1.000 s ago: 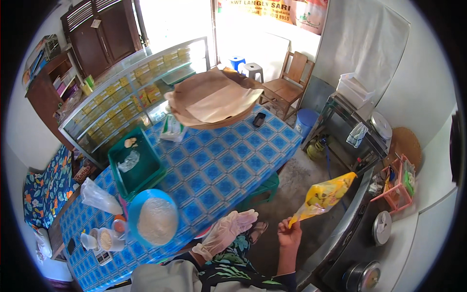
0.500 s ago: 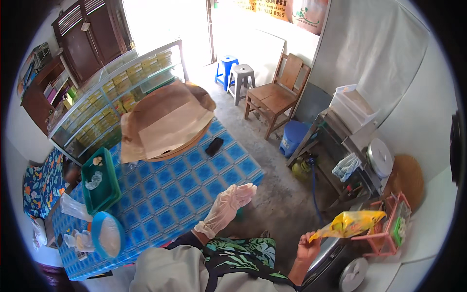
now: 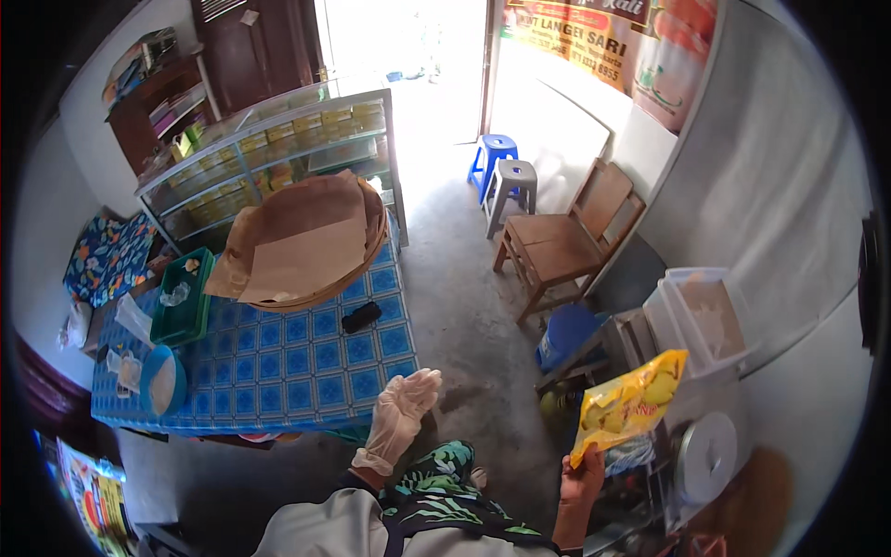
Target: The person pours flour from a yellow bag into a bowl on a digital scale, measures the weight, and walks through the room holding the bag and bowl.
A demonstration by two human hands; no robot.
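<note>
Your view has swung right, the table [image 3: 278, 362] sliding left. Your right hand [image 3: 583, 475] pinches the yellow packet [image 3: 631, 404] by its lower corner (long axis rising rightward); your gloved left hand [image 3: 399, 418] hangs spread, empty, well apart.

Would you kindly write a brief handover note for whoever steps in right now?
Left hand: gloved, open, holding nothing, raised by the corner of the blue-tiled table.
Right hand: bare, gripping a yellow packet by its lower end, held up near the white containers on the right.
On the table: round tray lined with brown paper, green crate, blue bowl, small black object.
Done: packet is in hand. Left: whether the packet is opened cannot be told.
</note>
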